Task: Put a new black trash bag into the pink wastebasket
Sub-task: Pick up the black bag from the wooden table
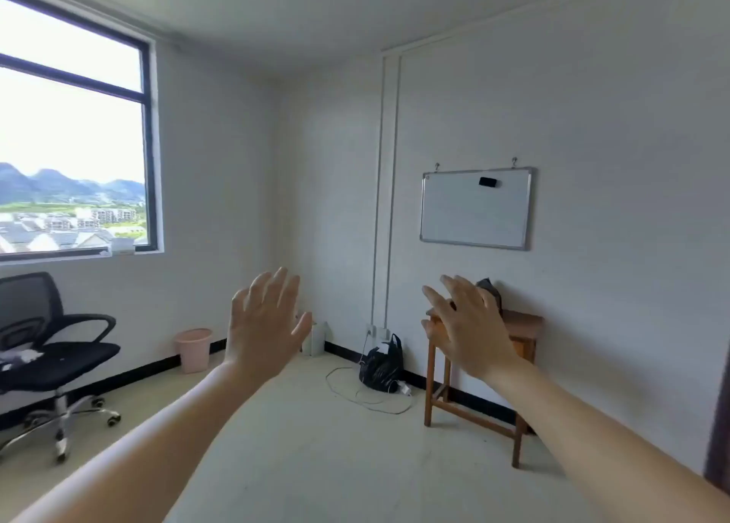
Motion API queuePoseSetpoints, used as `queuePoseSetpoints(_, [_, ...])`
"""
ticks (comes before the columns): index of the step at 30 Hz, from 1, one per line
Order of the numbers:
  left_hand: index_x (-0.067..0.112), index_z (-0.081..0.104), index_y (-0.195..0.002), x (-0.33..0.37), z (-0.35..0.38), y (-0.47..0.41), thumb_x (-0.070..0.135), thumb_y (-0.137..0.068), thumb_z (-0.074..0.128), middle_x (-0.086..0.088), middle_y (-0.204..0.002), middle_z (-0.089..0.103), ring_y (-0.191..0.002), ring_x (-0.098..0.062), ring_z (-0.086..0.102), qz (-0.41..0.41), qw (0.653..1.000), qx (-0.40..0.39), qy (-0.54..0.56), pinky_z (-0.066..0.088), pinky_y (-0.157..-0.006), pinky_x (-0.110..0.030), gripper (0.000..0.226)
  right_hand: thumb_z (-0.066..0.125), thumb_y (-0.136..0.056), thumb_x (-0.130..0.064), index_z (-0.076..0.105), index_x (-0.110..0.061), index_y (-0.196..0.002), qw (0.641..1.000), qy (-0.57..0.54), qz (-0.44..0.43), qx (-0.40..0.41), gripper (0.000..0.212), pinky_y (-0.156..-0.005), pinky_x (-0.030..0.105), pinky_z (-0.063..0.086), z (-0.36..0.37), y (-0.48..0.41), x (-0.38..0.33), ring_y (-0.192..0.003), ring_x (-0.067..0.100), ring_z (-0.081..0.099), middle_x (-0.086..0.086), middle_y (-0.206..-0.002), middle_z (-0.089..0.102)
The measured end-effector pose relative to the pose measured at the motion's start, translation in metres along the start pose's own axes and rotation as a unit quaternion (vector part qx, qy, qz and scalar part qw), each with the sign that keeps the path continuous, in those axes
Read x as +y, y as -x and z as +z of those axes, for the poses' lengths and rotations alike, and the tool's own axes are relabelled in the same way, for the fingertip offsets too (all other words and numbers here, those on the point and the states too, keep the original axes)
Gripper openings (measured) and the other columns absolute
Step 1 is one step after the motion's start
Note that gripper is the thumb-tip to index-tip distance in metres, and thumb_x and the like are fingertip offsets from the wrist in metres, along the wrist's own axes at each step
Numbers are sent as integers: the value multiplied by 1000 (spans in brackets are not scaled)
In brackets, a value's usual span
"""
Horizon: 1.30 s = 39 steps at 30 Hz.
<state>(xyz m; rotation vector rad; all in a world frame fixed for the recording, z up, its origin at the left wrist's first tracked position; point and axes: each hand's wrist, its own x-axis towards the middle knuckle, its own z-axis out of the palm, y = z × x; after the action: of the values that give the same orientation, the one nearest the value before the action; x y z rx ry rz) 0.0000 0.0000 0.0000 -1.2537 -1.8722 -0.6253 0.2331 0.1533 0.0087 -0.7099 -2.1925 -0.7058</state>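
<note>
The pink wastebasket [193, 349] stands on the floor against the far wall under the window, with no bag visible in it. A dark folded thing, perhaps a black trash bag [490, 290], lies on the wooden stool, mostly hidden behind my right hand. My left hand [264, 325] is raised in mid-air with fingers spread, holding nothing. My right hand [468, 327] is also raised and spread, empty, in front of the stool's top.
A wooden stool [521, 327] stands by the right wall under a whiteboard [476, 208]. A full tied black bag [382, 364] and a white cable [355, 394] lie on the floor. A black office chair [47, 348] is at the left. A small white container [318, 338] sits in the corner.
</note>
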Motion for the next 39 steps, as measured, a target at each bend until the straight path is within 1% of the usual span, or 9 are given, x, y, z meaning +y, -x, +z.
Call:
queuePoseSetpoints(4, [5,54,-115,3,47,28,43,-77,33,-18,-121,61,-113,-27,37,-67,995,-28,73,48,-83,-54,58,37,-82,-41,59,-13,-111,999,-15,4,-29,46,-73,46,55,43,28,-5,-104,34,63,17,-111,66])
queuePoseSetpoints(7, [4,54,-114,15,79,30,44,-75,33,-18,-119,62,-113,-27,37,-30,996,-60,60,48,-82,-54,59,38,-81,-39,60,-11,-110,998,3,-34,-49,46,-71,48,57,62,39,13,-103,36,63,20,-110,66])
queuePoseSetpoints(9, [5,53,-119,30,94,19,47,-76,28,-18,-126,58,-120,-33,42,-31,992,-83,92,43,-89,-54,65,39,-80,-38,58,-12,-109,998,11,-46,-42,44,-71,47,56,68,36,30,-102,36,63,20,-109,66])
queuePoseSetpoints(14, [10,35,-135,76,138,-24,55,-74,13,-12,-146,37,-135,-32,28,4,989,-89,114,25,-106,-52,79,39,-80,-38,57,-11,-111,998,40,-29,-25,45,-78,50,53,92,19,88,-106,37,60,20,-112,64])
queuePoseSetpoints(18, [7,35,-135,112,172,-71,52,-79,20,-15,-144,39,-133,-34,31,38,991,-76,106,27,-104,-54,73,37,-82,-38,57,-8,-114,998,34,1,-49,48,-83,56,49,126,3,135,-109,41,58,23,-116,61])
queuePoseSetpoints(24, [5,42,-131,144,249,-108,50,-79,21,-17,-139,46,-129,-36,39,52,986,-104,122,32,-101,-55,72,36,-83,-38,60,-7,-112,996,-1,36,-79,49,-84,53,49,202,-17,181,-110,40,58,23,-116,62])
queuePoseSetpoints(30, [4,50,-123,137,358,-131,44,-80,30,-19,-127,57,-119,-39,51,76,977,-166,107,41,-93,-56,63,39,-80,-33,65,-8,-102,991,23,-12,-131,43,-75,45,54,309,-33,209,-100,38,64,21,-106,67])
queuePoseSetpoints(33, [4,48,-124,133,407,-156,45,-80,29,-19,-131,54,-122,-39,47,73,972,-183,128,38,-95,-57,64,37,-80,-36,62,-9,-106,985,39,-20,-166,45,-80,47,53,349,-52,228,-103,38,62,21,-110,66])
queuePoseSetpoints(39, [8,36,-135,167,500,-230,39,-89,38,-14,-145,38,-136,-33,27,66,961,-196,186,24,-108,-52,55,37,-79,-36,65,-10,-104,980,83,29,-177,46,-74,45,55,402,-87,286,-100,36,64,19,-107,68])
